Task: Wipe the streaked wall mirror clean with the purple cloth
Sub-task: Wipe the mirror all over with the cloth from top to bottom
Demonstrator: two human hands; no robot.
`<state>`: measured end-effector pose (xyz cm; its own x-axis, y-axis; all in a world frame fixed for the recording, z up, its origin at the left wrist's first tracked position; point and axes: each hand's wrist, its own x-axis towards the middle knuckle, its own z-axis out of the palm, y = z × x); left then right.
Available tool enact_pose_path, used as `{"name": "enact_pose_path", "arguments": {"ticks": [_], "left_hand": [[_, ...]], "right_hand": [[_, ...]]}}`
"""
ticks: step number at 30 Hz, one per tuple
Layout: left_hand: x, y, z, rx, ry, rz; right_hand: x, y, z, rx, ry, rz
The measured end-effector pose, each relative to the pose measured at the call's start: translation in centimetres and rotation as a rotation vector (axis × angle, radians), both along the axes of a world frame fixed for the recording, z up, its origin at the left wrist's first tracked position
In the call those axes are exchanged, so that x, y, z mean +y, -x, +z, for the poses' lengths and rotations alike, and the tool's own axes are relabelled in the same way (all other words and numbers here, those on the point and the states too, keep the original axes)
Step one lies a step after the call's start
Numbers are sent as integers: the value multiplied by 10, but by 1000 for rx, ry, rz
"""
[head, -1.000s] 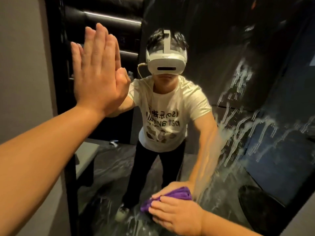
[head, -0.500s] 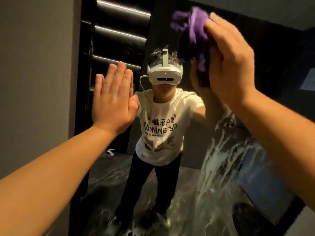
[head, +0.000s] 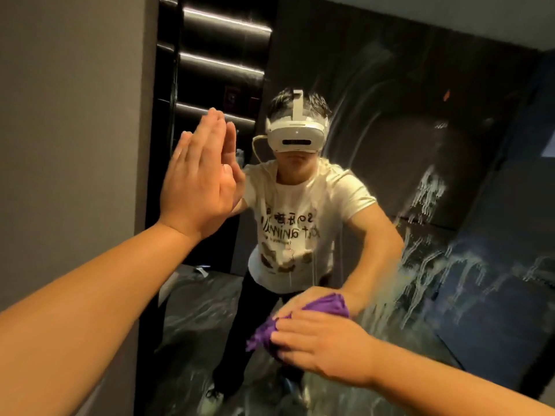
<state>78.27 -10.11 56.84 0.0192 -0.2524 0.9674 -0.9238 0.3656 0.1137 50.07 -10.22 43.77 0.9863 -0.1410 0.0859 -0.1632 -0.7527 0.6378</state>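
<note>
I see a plain grey wall (head: 75,130) at left (matte, unmarked), and beside it a dark panel (head: 222,64) crossed by bright horizontal light strips (head: 225,24).

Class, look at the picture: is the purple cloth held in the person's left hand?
No, the right hand grips the purple cloth low on the mirror; the left hand presses flat, holding nothing.

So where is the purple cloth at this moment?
In the head view the purple cloth is low and right of centre, bunched under the right hand against the wall mirror, left of the white streaks.
</note>
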Motion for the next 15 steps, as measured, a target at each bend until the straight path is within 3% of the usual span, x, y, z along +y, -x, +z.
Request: {"name": "enact_pose_path", "arguments": {"ticks": [3, 7, 13, 15], "left_hand": [[2, 5, 1, 10, -37, 3], [0, 10, 3, 16, -27, 35], [-4, 5, 1, -52, -18, 91], [-5, 3, 0, -71, -20, 100]], "right_hand": [[15, 11, 8, -183, -149, 36], [30, 3, 116, -671, -212, 125], [30, -23, 301, -1138, 219, 98], [36, -37, 326, -1088, 307, 28]]}}
